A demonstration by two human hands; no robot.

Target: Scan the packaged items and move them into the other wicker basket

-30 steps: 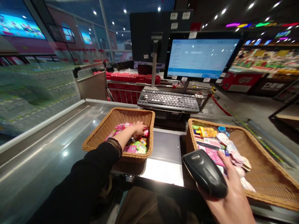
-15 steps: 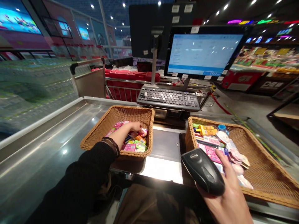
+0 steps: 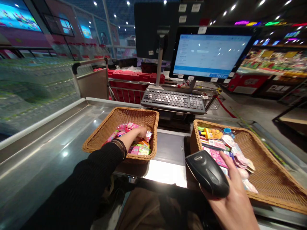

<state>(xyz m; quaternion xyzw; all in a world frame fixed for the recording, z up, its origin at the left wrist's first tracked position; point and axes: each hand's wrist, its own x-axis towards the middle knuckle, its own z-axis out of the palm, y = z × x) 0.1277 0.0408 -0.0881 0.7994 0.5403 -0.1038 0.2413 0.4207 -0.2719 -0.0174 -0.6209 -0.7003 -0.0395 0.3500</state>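
My left hand (image 3: 141, 132) reaches down into the left wicker basket (image 3: 96, 138). Its fingers are curled downward and closed at a small white-and-pink packet (image 3: 149, 135), their tips partly hidden. Around it lie several small bright packets, among them a pink one (image 3: 131, 126) and a green-and-pink one (image 3: 143, 150). In my right hand (image 3: 236, 196) is a black handheld barcode scanner (image 3: 208, 174), its head tilted up and left, in front of the right wicker basket (image 3: 275, 174). That basket holds a yellow-orange toy-like item (image 3: 212, 133), a blue ring-shaped item (image 3: 227, 131) and several pink packages.
A grey plate (image 3: 169, 147) lies between the baskets on the metal counter (image 3: 59, 153). Behind stand a keyboard (image 3: 172, 99) and a lit monitor (image 3: 211, 56). Beyond is a metal cart (image 3: 127, 94) with red contents; wrapped bottles (image 3: 35, 83) are stacked at left.
Inside the left basket, my left hand has shifted slightly, its fingers now reaching lower at the white-and-pink packet. My right hand and the scanner are almost where they were.
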